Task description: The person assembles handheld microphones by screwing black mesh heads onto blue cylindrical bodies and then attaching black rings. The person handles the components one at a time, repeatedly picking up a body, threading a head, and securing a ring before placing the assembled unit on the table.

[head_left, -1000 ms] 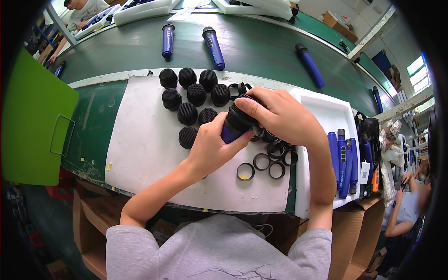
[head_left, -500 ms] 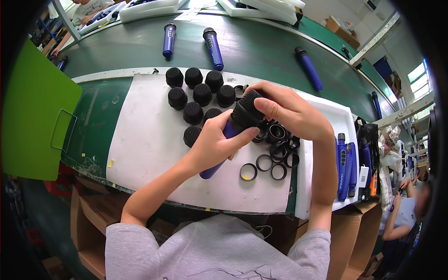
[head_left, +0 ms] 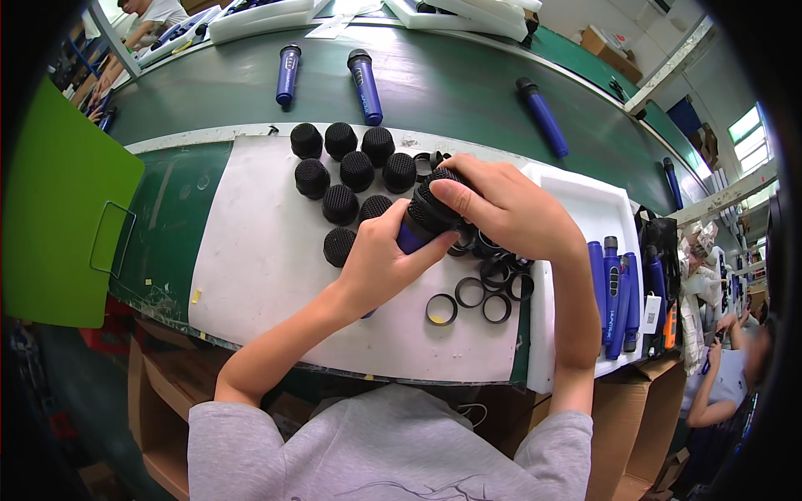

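Since half a second ago, the held microphone (head_left: 429,215) has turned so that its lower end is mostly hidden behind the left hand (head_left: 378,263), and the blue microphones (head_left: 365,88) on the belt (head_left: 451,83) lie slightly farther left. The held microphone is above the sheet (head_left: 259,275), its top tilted away from the person. The left hand pinches its body between thumb and fingers, probably to steady it; the right hand (head_left: 511,209) wraps the top, thumb pressed alongside, likely for firm purchase. Toward the sheet's far edge, black mesh caps (head_left: 357,171) stand upright, presumably for easy picking. Black rings (head_left: 497,321) lie on its right part, seemingly kept separate. Beside its right edge, a white tray (head_left: 543,342) keeps more microphones (head_left: 614,301) together; the belt runs beyond its far edge.
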A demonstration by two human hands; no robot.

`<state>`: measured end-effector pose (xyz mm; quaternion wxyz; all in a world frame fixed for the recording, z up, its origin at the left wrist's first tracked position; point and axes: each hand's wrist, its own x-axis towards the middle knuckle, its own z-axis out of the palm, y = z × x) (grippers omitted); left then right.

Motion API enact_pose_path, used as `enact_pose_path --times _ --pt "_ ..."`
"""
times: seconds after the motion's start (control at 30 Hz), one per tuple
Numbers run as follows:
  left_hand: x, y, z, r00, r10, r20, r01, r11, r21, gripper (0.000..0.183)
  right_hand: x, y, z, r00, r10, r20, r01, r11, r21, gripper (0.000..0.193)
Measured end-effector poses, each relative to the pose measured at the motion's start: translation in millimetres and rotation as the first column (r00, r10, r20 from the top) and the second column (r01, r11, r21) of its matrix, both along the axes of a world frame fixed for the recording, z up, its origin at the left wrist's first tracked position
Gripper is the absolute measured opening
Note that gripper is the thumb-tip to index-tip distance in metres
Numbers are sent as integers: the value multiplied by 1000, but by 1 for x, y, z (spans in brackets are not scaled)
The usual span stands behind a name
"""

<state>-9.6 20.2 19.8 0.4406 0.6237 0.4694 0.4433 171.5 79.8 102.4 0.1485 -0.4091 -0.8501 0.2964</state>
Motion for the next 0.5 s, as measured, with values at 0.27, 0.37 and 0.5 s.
enact_pose_path --times 0.27,0.37,0.5 --pt "1 -1 -4 998 55 -28 -53 997 53 42 -8 -6 1 994 -113 -3 112 993 -38 46" --pt "1 -1 -3 997 64 -36 -61 996 67 42 -8 -8 -8 989 -144 -38 146 988 53 47" --pt "1 -2 -5 995 68 -79 -60 993 99 42 -14 -13 2 980 -197 30 198 980 -12 51"
